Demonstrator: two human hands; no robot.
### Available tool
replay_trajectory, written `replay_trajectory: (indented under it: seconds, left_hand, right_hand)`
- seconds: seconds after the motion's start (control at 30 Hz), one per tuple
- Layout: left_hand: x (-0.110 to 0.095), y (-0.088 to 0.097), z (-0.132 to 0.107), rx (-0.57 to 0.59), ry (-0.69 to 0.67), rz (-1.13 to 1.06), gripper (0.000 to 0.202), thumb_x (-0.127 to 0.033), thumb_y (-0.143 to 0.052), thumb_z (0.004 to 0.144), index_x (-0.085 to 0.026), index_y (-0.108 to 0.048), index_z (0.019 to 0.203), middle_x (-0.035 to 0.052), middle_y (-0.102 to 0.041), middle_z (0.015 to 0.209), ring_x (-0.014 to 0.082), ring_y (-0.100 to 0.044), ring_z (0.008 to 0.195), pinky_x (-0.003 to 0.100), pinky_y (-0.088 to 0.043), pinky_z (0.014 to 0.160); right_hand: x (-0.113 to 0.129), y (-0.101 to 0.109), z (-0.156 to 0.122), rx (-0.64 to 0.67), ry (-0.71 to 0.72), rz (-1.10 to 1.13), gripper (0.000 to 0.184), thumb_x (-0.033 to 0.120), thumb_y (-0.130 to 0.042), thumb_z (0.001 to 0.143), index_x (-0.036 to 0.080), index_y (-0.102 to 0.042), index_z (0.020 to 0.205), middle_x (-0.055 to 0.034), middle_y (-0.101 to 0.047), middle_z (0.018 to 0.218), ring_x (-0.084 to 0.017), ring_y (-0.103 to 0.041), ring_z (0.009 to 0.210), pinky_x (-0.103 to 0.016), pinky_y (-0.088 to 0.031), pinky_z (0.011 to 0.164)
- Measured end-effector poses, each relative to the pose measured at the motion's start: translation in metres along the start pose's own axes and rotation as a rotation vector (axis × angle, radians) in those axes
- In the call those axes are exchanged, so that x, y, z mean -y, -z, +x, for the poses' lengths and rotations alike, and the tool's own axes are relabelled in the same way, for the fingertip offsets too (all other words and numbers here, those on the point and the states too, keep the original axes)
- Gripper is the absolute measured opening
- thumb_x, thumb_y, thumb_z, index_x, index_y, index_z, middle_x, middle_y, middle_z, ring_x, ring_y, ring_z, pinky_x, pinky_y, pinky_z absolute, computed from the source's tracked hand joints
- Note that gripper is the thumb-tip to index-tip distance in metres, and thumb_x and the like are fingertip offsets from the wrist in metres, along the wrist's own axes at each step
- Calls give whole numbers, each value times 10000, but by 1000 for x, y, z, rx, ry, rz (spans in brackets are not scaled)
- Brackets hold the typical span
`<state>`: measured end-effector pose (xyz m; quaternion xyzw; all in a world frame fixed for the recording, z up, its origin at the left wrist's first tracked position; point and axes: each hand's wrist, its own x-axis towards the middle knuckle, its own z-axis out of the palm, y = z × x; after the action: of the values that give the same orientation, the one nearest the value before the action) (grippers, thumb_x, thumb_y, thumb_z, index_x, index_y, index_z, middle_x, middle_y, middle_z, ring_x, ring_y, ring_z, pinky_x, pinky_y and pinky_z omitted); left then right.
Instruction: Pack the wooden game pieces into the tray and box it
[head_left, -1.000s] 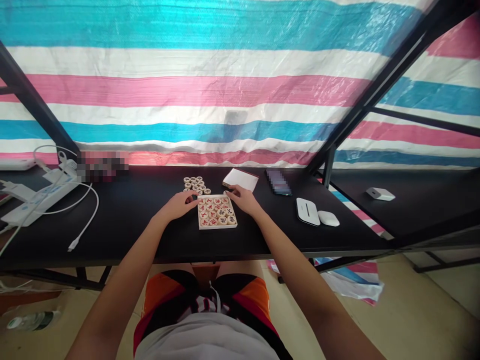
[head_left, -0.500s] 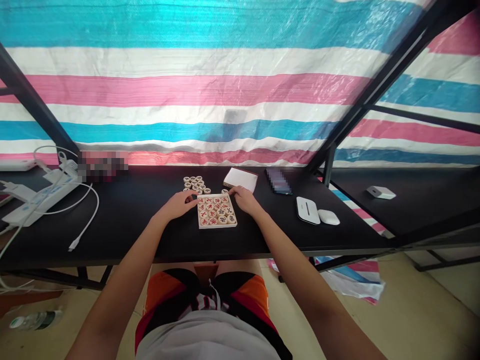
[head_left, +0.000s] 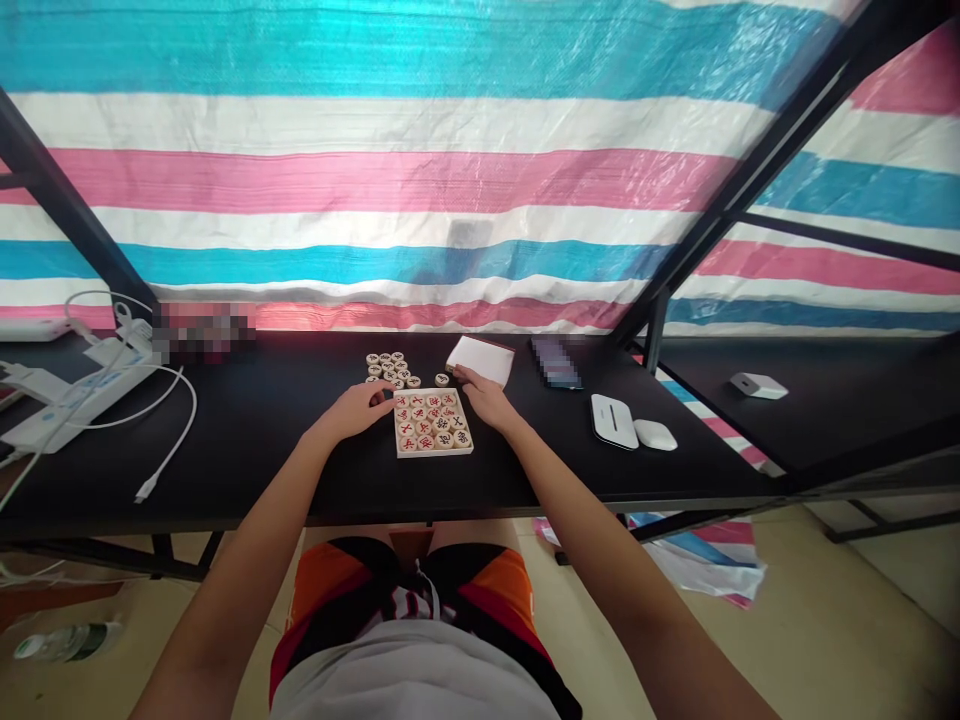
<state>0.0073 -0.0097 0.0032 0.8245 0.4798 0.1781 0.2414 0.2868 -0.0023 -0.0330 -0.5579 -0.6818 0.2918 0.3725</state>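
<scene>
A white tray (head_left: 435, 454) of round Chinese chess pieces (head_left: 425, 414), marked in red and black, lies on the black desk in front of me. At its upper left corner is my left hand (head_left: 360, 411), thumb and fingers pinched at the rim. My right hand (head_left: 486, 398) rests by the upper right corner with its fingers stretched forward. Just left of those fingertips, a single chess piece (head_left: 442, 380) lies apart behind the tray. Beyond my right fingers sits a white box lid (head_left: 481, 358). Several loose chess pieces (head_left: 385, 368) are grouped behind the tray's left side.
A phone (head_left: 556, 362), a white flat case (head_left: 614, 421) and a small white rounded case (head_left: 655, 434) lie to the right. A power strip (head_left: 60, 405) with plugs and a white cable (head_left: 169, 455) occupies the left. Black metal frame bars (head_left: 720, 215) slant behind the desk.
My right hand has shifted slightly left and away from me. The single chess piece has slid a little left and now shows fully, clear of the fingertips. My left hand stays at the tray.
</scene>
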Motion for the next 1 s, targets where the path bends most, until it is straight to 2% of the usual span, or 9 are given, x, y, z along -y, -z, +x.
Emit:
replay_trajectory:
  seconds: [0.13,0.2,0.3,0.47,0.63,0.73,0.83,0.93,1.0]
  left_hand:
    - [-2,0,-1,-4,10,-3,437,-526,-462,863,-226,-607,1146,32,-641,858,191,-587,781,287,-438,701]
    - [-2,0,-1,-2,14,-3,437,-524,-462,861,-226,-608,1146,32,-643,858,192,-588,781,288,-437,699]
    - [-3,1,-1,0,12,-1,444,-526,-458,862,-224,-607,1151,35,-647,870,192,-591,784,286,-437,695]
    - [-3,1,-1,-4,9,14,441,-519,-463,859,-220,-609,1148,32,-650,854,191,-593,775,290,-437,699]
    - [-3,1,-1,0,12,1,456,-534,-458,855,-220,-609,1149,34,-650,852,196,-598,778,290,-444,702]
    - [-4,1,-1,-2,12,4,448,-528,-462,853,-220,-612,1143,34,-651,855,197,-598,782,290,-445,702]
    - [-5,1,-1,-5,16,3,438,-522,-464,853,-221,-617,1133,31,-651,841,194,-595,768,288,-440,691]
    - [-4,1,-1,-8,14,-4,435,-522,-468,853,-227,-616,1136,28,-649,836,191,-593,758,286,-436,684]
    - [-3,0,-1,-10,9,-6,428,-522,-470,853,-233,-618,1132,24,-646,836,188,-591,755,286,-435,686]
  right_hand:
    - [13,5,-9,123,43,138,487,375,-316,938,273,-458,1392,-9,-584,1324,-222,-379,1361,-448,-205,1164]
    - [15,6,-11,166,61,163,499,374,-316,938,294,-401,1423,-7,-573,1336,-226,-408,1339,-465,-228,1146]
    - [15,5,-9,121,57,133,500,313,-344,914,280,-404,1410,-24,-593,1297,-216,-515,1226,-442,-313,1094]
    - [16,2,-5,39,123,-67,348,351,-362,921,196,-608,1111,-59,-655,1069,-213,-575,1041,-388,-399,985]
    - [17,-1,-4,-13,188,-220,423,429,-324,956,178,-665,931,-101,-653,996,-230,-568,1023,-394,-398,984]
    - [17,-3,-5,71,203,-240,486,471,-306,962,189,-698,1015,-106,-633,1176,-246,-529,1167,-411,-340,1070]
    - [20,-2,-8,171,184,-201,502,519,-327,950,227,-618,1237,-66,-539,1363,-247,-437,1304,-421,-275,1129]
    - [23,1,-10,178,152,-151,549,537,-327,946,219,-519,1351,-73,-513,1395,-247,-436,1312,-423,-279,1128]
    - [23,2,-10,149,138,-142,547,527,-312,953,203,-535,1333,-89,-545,1361,-250,-473,1279,-424,-309,1107]
